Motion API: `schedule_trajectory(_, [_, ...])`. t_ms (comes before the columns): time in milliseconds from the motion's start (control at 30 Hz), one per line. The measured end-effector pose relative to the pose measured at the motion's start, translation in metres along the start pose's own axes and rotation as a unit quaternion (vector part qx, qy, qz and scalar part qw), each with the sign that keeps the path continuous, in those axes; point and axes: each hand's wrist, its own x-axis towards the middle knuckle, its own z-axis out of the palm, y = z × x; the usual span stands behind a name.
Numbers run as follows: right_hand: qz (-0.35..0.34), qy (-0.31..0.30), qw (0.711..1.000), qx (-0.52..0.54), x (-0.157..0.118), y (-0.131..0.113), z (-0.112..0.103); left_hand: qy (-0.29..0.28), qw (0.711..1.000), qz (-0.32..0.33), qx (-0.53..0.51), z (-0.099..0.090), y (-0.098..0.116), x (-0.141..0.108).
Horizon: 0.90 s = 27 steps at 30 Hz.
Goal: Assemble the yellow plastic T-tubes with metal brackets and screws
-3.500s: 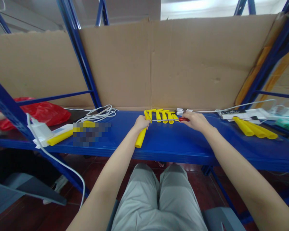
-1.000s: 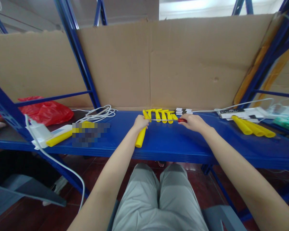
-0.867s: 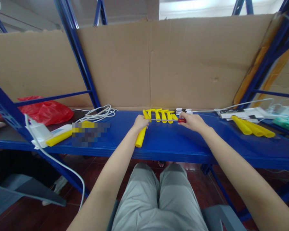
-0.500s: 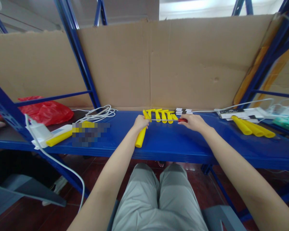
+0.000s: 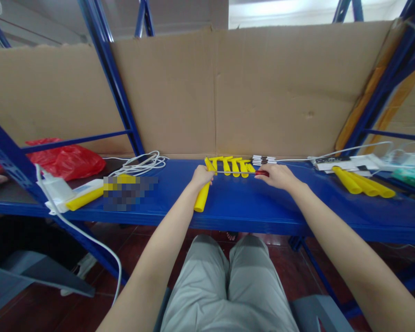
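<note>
My left hand (image 5: 203, 176) is closed around a yellow tubular plastic piece (image 5: 202, 198) with a slanted head, its lower end pointing toward the shelf's front edge. In my closed right hand (image 5: 277, 176) is the red handle of a screwdriver (image 5: 262, 173). The screwdriver's thin metal shaft runs level to the left and reaches the head of the yellow piece beside my left fingers. Whether the tip sits inside that head cannot be made out. Just behind the shaft, several similar yellow pieces (image 5: 235, 168) with crosswise heads lie in a row.
White-and-black small parts (image 5: 263, 159) lie behind my right hand. Yellow tubes (image 5: 364, 183) rest on the right of the blue shelf (image 5: 263, 205). To the left are a power strip (image 5: 81, 188), a coiled white cable (image 5: 147, 161) and a red bag (image 5: 69, 159). Cardboard (image 5: 256, 92) stands behind.
</note>
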Motion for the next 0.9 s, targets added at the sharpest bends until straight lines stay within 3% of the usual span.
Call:
schedule_trajectory(367, [-0.002,0.012,1.0,0.007,0.0013,0.0032,0.0044,-0.004,1.0,0.006,-0.002,0.0011,-0.0009,0.001])
schedule_trajectory(667, [-0.019,-0.044,0.999,0.01,0.0013,-0.0023,-0.002,0.0,1.0,0.006,0.017,-0.0004,-0.0005,0.0006])
schedule_trajectory(900, [0.006,-0.01,1.0,0.003,0.0018,-0.0034,-0.0015,-0.001,1.0,0.007,0.01,0.0019,-0.0021,0.0034])
